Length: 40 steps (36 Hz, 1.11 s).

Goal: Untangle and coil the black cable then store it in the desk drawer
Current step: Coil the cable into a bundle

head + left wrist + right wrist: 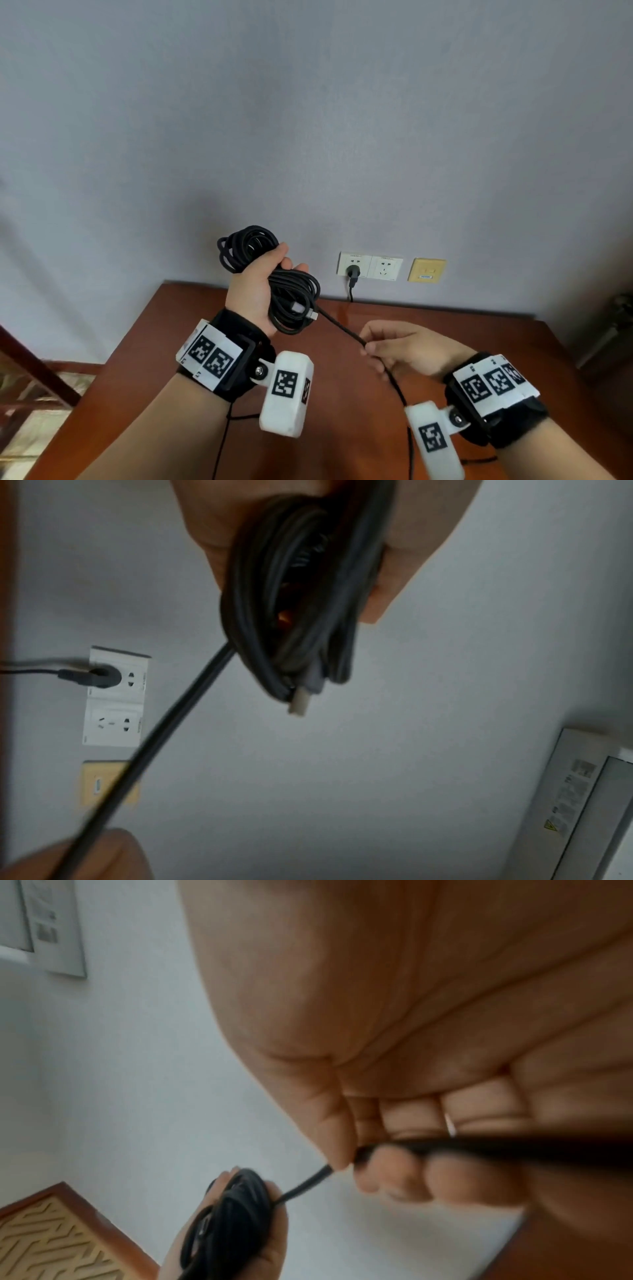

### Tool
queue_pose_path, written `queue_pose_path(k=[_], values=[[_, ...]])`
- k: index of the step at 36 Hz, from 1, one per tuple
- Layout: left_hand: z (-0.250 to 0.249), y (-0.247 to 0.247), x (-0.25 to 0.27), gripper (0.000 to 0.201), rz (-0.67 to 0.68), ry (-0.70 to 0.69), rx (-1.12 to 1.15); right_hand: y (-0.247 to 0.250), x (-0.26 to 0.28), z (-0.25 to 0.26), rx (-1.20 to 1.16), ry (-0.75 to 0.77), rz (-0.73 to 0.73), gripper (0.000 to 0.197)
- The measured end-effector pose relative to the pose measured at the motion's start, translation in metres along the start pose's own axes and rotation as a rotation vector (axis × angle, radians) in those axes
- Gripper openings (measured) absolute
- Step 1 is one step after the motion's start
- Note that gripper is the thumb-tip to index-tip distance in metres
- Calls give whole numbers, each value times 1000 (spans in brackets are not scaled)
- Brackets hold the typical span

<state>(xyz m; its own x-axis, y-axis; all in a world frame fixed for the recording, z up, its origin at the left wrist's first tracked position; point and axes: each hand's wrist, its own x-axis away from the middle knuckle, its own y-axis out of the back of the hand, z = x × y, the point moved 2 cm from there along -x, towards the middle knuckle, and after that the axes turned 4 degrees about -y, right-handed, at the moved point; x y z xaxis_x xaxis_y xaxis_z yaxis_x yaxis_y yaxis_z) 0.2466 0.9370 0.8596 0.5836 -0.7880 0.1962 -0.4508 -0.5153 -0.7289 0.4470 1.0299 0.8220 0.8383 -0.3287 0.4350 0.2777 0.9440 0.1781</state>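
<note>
My left hand (260, 284) is raised above the desk and grips a bundle of black cable (291, 301) wound into several loops. A metal-tipped connector (310, 314) sticks out of the bundle's lower side; the left wrist view shows it as the connector (298, 702) below the coil (294, 601). One loose strand (342, 329) runs from the coil down to my right hand (394, 353), which pinches it between thumb and fingers. In the right wrist view the fingers (394, 1175) curl round the strand (308, 1184). Past that hand the cable drops toward the desk's near edge.
The brown wooden desk (479, 342) stands against a grey wall. Two white sockets (370, 267) sit just above its back edge, the left one holding a black plug (352, 274) with its own cord. A yellow wall plate (426, 270) is beside them. No drawer is in view.
</note>
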Motion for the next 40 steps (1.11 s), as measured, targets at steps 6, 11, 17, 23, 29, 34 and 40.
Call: queue_pose_path(k=[6, 11, 17, 23, 29, 34, 40], values=[[-5, 1, -3, 28, -18, -122, -33, 24, 3, 7, 195, 100, -478, 28], [-8, 2, -4, 28, -54, -171, -111, 29, 10, 18, 504, 272, -591, 16], [-8, -1, -6, 14, -57, -192, -410, 22, 19, 41, 872, 560, -521, 25], [8, -15, 7, 18, 126, -145, -632, 10, 19, 64, 880, 708, -503, 28], [18, -19, 14, 43, 342, -17, -715, 10, 17, 72, 760, 672, -773, 53], [21, -30, 27, 28, 616, 39, -847, 8, 14, 73, 619, 570, -865, 62], [24, -28, 29, 10, 662, 81, -881, 3, 7, 72, 541, 618, -755, 48]])
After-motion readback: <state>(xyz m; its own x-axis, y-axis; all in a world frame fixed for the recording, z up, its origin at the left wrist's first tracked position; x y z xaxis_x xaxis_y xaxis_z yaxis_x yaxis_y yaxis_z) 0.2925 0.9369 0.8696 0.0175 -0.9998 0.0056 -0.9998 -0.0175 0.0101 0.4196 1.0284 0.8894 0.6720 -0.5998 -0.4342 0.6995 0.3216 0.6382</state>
